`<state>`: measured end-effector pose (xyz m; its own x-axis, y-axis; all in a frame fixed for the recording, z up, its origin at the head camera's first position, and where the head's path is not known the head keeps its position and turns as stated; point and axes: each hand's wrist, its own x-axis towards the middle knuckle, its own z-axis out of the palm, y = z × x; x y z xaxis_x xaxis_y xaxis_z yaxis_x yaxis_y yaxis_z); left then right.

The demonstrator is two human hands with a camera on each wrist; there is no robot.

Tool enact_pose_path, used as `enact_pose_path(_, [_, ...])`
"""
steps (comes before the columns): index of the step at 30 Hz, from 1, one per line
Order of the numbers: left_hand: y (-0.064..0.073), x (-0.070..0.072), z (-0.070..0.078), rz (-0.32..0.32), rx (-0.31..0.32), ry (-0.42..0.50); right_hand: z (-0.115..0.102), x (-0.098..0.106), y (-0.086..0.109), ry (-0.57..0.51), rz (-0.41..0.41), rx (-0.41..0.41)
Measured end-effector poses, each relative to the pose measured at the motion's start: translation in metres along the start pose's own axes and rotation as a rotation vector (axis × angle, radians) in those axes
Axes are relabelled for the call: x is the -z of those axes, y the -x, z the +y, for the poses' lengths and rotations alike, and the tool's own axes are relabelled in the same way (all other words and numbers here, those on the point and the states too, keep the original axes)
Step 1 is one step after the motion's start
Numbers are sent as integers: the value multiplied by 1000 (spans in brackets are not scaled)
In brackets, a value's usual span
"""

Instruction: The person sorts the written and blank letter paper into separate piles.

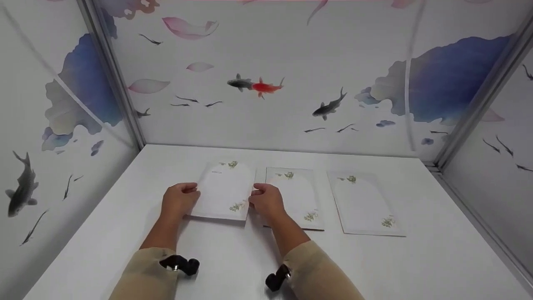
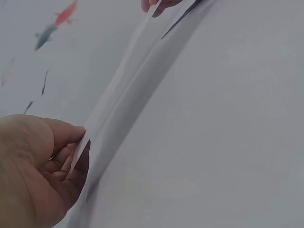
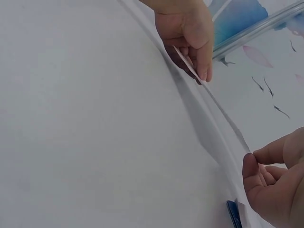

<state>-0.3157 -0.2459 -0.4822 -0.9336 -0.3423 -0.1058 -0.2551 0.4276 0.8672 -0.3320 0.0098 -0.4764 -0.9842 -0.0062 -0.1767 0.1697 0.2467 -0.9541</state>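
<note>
A white sheet of paper (image 1: 225, 193), with green floral prints at its top and lower right corners and a short line of text, is held up by both hands, its shadow on the table below. My left hand (image 1: 180, 201) pinches its left edge between thumb and fingers. At the opposite edge, my right hand (image 1: 267, 202) pinches it the same way. In the left wrist view the sheet (image 2: 118, 71) shows nearly edge-on, and the right wrist view shows both hands on it. Beside the right hand lies a similar printed pad (image 1: 295, 204), partly hidden by that hand.
Another printed pad (image 1: 366, 204) lies flat farther right on the white table (image 1: 225, 258). Panels with painted fish and petals enclose the table's back (image 1: 270, 121) and both sides. A blue edge (image 3: 232, 213) shows low in the right wrist view.
</note>
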Motion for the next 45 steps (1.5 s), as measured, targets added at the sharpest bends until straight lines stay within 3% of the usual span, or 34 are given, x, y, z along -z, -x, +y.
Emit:
enact_pose_path(8, [-6, 8, -12, 1, -38, -49, 8, -9, -1, 76, -22, 36])
enact_pose_path(14, [-5, 10, -12, 38, -33, -101, 5, -11, 2, 89, -66, 0])
enact_pose_path(21, [-1, 12, -11, 37, 6, -131, 2, -11, 4, 73, -93, -31])
enact_pose_path(27, [1, 15, -9, 39, 17, -93, 0, -7, 6, 97, -107, -9])
enact_pose_path(32, [1, 15, -7, 47, 32, 0, 0, 1, 7, 97, -110, 50])
enact_pose_path(38, [2, 7, 8, 35, 38, 95, -1, 14, 2, 40, -119, 85])
enact_pose_path(45, [3, -23, 30, -26, 30, 152, -4, 41, -1, -8, -110, 93])
